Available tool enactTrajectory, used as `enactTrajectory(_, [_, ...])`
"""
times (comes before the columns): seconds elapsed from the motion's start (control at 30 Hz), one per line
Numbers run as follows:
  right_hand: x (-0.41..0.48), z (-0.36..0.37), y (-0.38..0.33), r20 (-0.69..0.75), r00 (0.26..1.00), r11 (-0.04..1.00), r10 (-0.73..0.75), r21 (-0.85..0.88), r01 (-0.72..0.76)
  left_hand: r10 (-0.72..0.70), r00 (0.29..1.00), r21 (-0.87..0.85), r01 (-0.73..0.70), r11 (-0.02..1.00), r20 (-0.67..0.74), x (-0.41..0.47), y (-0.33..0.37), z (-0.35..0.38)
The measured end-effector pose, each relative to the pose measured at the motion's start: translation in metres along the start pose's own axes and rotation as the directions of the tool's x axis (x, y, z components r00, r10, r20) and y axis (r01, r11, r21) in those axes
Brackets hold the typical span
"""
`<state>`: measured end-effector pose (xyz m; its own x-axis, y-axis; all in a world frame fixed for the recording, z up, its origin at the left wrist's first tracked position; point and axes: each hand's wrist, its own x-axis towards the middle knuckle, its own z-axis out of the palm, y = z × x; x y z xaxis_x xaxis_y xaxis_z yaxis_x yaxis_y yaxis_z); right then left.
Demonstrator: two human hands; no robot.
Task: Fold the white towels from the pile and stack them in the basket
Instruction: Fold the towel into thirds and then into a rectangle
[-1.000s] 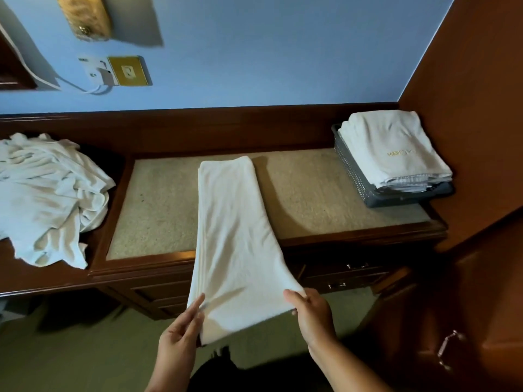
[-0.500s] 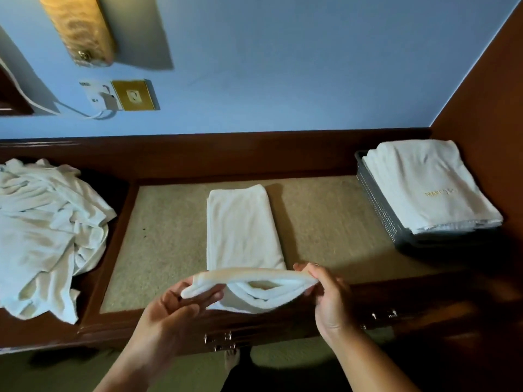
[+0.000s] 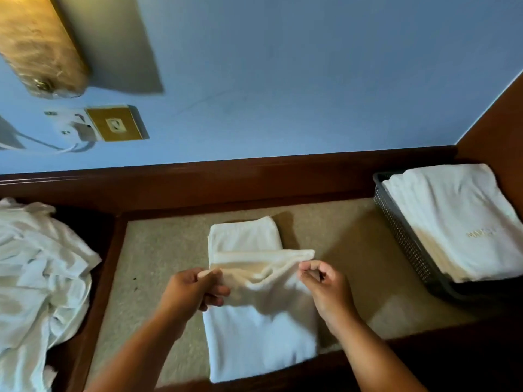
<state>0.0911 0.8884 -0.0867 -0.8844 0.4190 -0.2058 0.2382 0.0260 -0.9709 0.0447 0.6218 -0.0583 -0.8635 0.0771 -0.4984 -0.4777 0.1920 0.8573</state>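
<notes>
Left hand [image 3: 195, 290] and right hand [image 3: 325, 290] each pinch a corner of the white towel's [image 3: 260, 332] folded-over edge. The towel lies on the table [image 3: 158, 250], between the crumpled pile [image 3: 36, 264] and the basket [image 3: 402, 230], which is stacked with folded towels [image 3: 452, 222].

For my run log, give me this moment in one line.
step: folding towel | left hand: pinches towel edge | right hand: pinches towel edge | pile: unfolded, at left | basket: folded towels inside, at right

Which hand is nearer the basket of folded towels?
Right. The right hand pinches the towel on the side toward the basket; the left hand pinches its opposite side, farther away.
</notes>
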Motion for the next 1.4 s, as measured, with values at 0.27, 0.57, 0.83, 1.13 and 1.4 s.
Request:
enactTrajectory(0.27, [0.071,0.026,0.032,0.046,0.999,0.952,0.012,-0.307,0.002,-0.112,0.993,0.052,0.115,0.992,-0.047,0.065,-0.023,0.002])
enactTrajectory(0.57, [0.149,0.063,0.072,0.190,0.972,0.908,0.135,-0.417,-0.044,-0.268,0.954,-0.077,0.260,0.963,-0.136,0.143,-0.044,0.008])
enactTrajectory(0.83, [0.190,0.057,0.085,0.613,0.780,0.570,0.121,-0.687,0.451,-0.114,0.992,0.422,0.126,0.898,-0.055,0.186,-0.084,-0.020])
enactTrajectory(1.13, [0.226,0.069,0.085,0.697,0.715,0.379,0.056,-0.677,0.631,0.362,0.928,0.878,-0.097,0.468,-0.090,0.209,-0.101,-0.014])
enactTrajectory(1.4, [0.220,0.074,0.091,0.549,0.836,0.446,0.021,-0.753,0.483,0.509,0.841,0.870,-0.380,0.313,0.185,0.205,-0.100,0.021])
